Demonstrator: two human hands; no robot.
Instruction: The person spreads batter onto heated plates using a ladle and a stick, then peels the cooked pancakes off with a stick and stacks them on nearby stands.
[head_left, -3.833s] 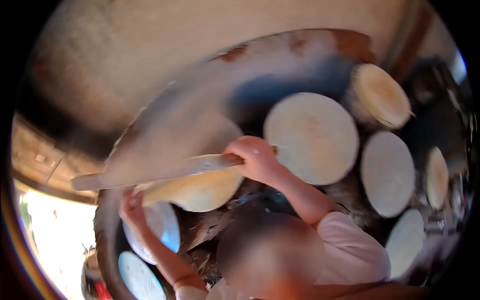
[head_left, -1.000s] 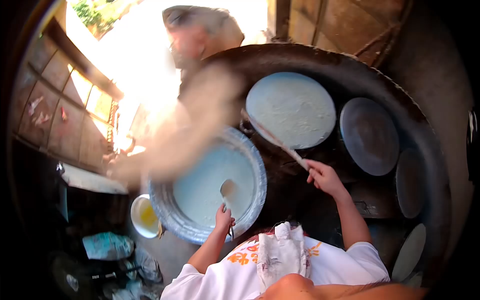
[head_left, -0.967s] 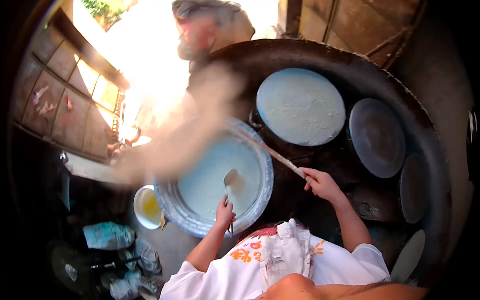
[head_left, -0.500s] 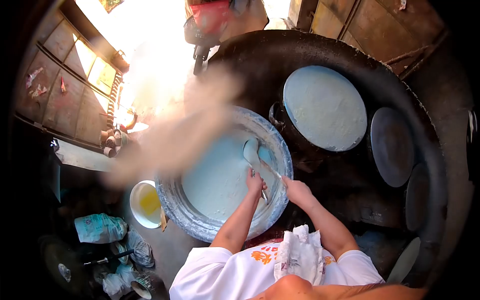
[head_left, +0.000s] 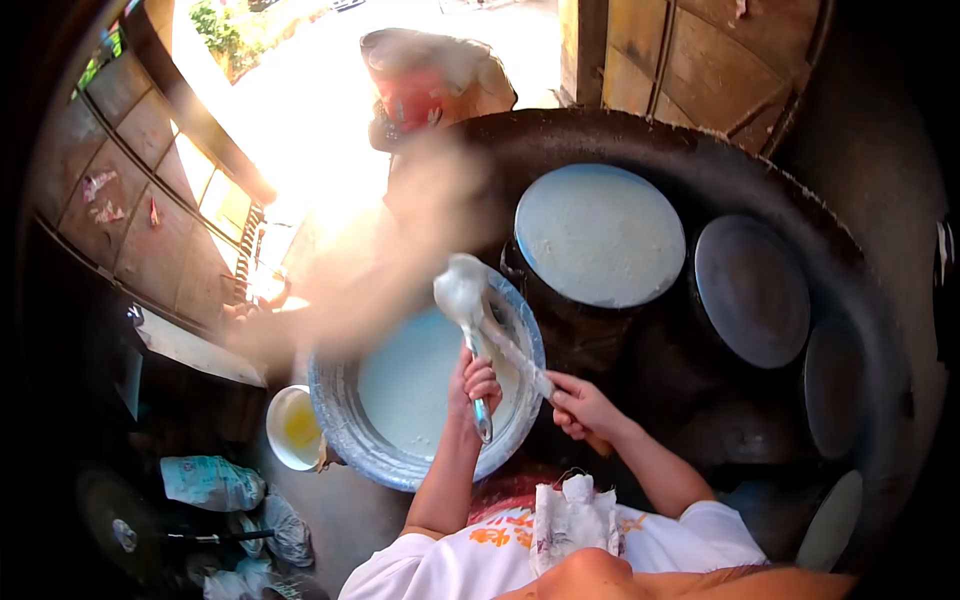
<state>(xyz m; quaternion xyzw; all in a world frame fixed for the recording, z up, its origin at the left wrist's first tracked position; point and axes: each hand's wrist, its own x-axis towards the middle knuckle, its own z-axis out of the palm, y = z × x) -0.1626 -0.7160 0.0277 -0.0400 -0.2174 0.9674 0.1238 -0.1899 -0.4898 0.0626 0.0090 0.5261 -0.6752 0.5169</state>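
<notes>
Over the large basin (head_left: 527, 340) of pale liquid, my left hand (head_left: 474, 382) is wrapped round the handle of a metal ladle (head_left: 460, 290), whose bowl is coated white. My right hand (head_left: 585, 408) grips the wooden handle of a long spatula (head_left: 520, 362); its white-coated blade reaches to the ladle, and the two seem to touch or cross. Just beyond, a round pan (head_left: 600, 235) is covered with a pale layer. A dark round pan lid or plate (head_left: 752, 290) lies to its right.
A white bucket (head_left: 294, 428) with yellow liquid stands left of the basin. Plastic bags (head_left: 212, 484) lie at the lower left. A dark curved rim (head_left: 800, 190) surrounds the pans. A beige blur crosses the upper left of the basin.
The ladle has risen out of the liquid and now points upward, with the spatula against or near it. My left hand has moved left. The view has shifted, showing more of the doorway.
</notes>
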